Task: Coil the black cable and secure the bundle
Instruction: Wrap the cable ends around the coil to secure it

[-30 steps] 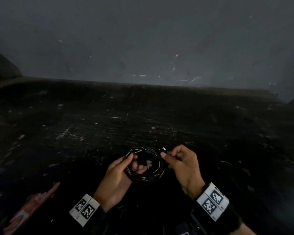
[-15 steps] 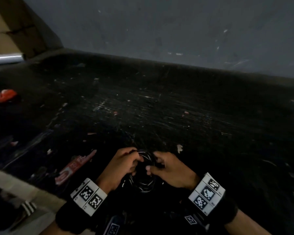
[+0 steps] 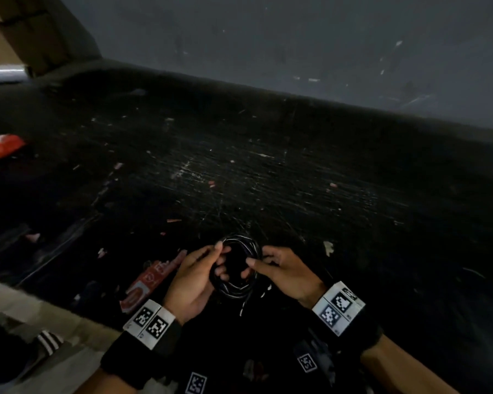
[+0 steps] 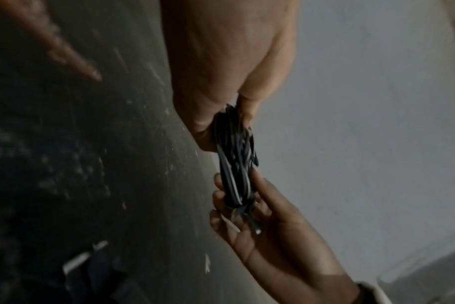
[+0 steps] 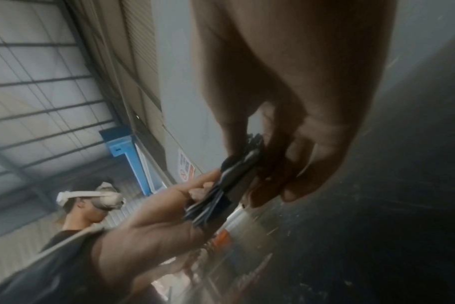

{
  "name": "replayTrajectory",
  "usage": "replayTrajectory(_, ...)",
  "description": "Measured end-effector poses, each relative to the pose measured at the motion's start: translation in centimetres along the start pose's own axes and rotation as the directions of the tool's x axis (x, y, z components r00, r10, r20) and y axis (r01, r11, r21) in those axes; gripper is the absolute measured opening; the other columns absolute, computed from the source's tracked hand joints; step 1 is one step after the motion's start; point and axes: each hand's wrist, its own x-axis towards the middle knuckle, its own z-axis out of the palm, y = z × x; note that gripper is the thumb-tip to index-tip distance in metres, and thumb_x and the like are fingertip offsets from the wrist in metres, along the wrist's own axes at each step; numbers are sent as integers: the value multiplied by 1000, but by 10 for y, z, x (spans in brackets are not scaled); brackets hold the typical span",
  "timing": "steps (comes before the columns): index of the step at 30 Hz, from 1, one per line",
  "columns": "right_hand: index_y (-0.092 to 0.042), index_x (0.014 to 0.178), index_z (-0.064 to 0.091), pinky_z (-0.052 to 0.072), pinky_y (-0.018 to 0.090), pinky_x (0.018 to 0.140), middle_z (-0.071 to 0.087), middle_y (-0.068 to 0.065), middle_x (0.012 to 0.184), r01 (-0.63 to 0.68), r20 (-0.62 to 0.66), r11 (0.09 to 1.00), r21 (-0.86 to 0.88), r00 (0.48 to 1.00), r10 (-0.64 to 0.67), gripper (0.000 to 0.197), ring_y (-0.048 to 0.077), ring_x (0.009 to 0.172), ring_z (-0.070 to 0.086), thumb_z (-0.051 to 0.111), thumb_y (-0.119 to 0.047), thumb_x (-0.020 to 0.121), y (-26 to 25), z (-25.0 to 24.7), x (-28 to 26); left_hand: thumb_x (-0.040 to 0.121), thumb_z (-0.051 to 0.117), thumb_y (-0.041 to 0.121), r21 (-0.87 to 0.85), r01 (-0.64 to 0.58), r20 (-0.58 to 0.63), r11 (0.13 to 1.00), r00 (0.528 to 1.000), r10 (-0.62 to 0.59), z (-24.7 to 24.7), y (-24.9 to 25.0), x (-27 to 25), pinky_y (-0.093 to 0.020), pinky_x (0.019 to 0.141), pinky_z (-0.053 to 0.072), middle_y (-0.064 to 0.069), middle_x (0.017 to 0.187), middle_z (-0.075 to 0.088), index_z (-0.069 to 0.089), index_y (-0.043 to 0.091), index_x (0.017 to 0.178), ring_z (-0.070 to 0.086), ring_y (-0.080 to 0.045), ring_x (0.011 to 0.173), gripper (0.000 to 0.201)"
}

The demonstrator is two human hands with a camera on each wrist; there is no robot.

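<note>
The black cable is wound into a small round coil held just above the dark table near its front edge. My left hand grips the coil's left side, thumb on top and fingers through the ring. My right hand pinches the right side, thumb across the strands. A loose cable end hangs below the coil. In the left wrist view the bundled cable runs between my left hand and my right hand. The right wrist view shows the cable blurred between both hands.
A red and white wrapper lies on the scratched black table just left of my left hand. A red object sits at the far left. A grey wall stands behind the table. Small paper scraps dot the surface.
The head view has swung left and tilted. Both hands have kept hold of the coil; the right hand has shifted from the raised cable end onto the coil's right side.
</note>
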Motion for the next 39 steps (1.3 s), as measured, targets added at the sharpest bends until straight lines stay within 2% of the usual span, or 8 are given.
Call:
replayTrajectory(4, -1, 89, 65, 50, 50, 86, 72, 21, 91, -20, -62, 999, -37, 998, 18, 33, 32, 88, 68, 67, -33, 81, 6, 13, 5, 93, 53, 15, 25, 23, 23, 999, 999, -24, -12, 5, 8, -19, 47, 49, 0, 60, 59, 66, 2, 85, 54, -8, 50, 20)
replayTrajectory(10, -16, 53, 53, 46, 28, 60, 55, -6, 53, -114, -143, 953, -280, 987, 76, 47, 6, 55, 57, 53, -49, 87, 13, 21, -10, 90, 59, 13, 132, -20, -25, 991, 999, 24, -30, 4, 25, -13, 36, 34, 0, 60, 47, 68, 1, 83, 38, 0, 38, 17)
replayTrajectory(15, -23, 106, 64, 48, 38, 90, 59, 5, 115, -40, 113, 630, -775, 973, 200, 29, 23, 103, 59, 53, -42, 86, 35, 27, -28, 91, 58, 19, 255, -46, -3, 966, 999, 48, -44, 12, 34, -14, 36, 29, 3, 56, 42, 66, 1, 85, 33, -1, 36, 20)
replayTrajectory(18, -22, 112, 61, 49, 40, 89, 54, 4, 124, -13, 98, 556, -831, 981, 168, 52, 27, 107, 59, 31, -51, 82, 42, 37, -34, 92, 53, 23, 248, 23, 15, 969, 1000, -28, -45, 16, 36, -16, 35, 25, 5, 51, 40, 65, 0, 87, 30, -3, 34, 27)
replayTrajectory(22, -9, 120, 56, 48, 43, 92, 52, 11, 133, 4, 95, 421, -907, 976, 195, 36, 34, 113, 56, 40, -28, 94, 42, 42, -37, 95, 50, 29, 334, -13, 32, 943, 999, 2, -47, 12, 32, -16, 34, 24, 3, 55, 39, 55, 15, 77, 30, -4, 35, 23)
replayTrajectory(30, -10, 96, 66, 52, 42, 81, 69, 15, 101, -37, -38, 626, -779, 999, 12, 52, 32, 91, 65, 28, -42, 84, 29, 23, -40, 95, 49, 33, 605, -234, 155, 761, 972, 176, -29, 4, 25, -18, 39, 27, 11, 50, 35, 48, 23, 66, 29, 0, 36, 30)
replayTrajectory(35, -12, 94, 71, 54, 27, 73, 75, 8, 86, 15, -276, 791, -611, 933, -232, 18, 15, 76, 69, 56, -12, 84, -5, -16, -60, 93, 50, 35, 693, -382, 328, 611, 922, 205, 2, -9, 24, -31, 51, 34, 9, 53, 41, 47, 27, 61, 38, -8, 50, 33)
replayTrajectory(39, -13, 97, 70, 47, 12, 74, 74, 3, 92, 137, -225, 742, -657, 903, -366, 16, 6, 83, 63, 60, -10, 84, -30, -32, -73, 82, 55, 54, 658, -310, 326, 686, 939, 112, 45, -22, 12, -37, 65, 45, 6, 65, 58, 56, 25, 66, 56, -12, 67, 33)
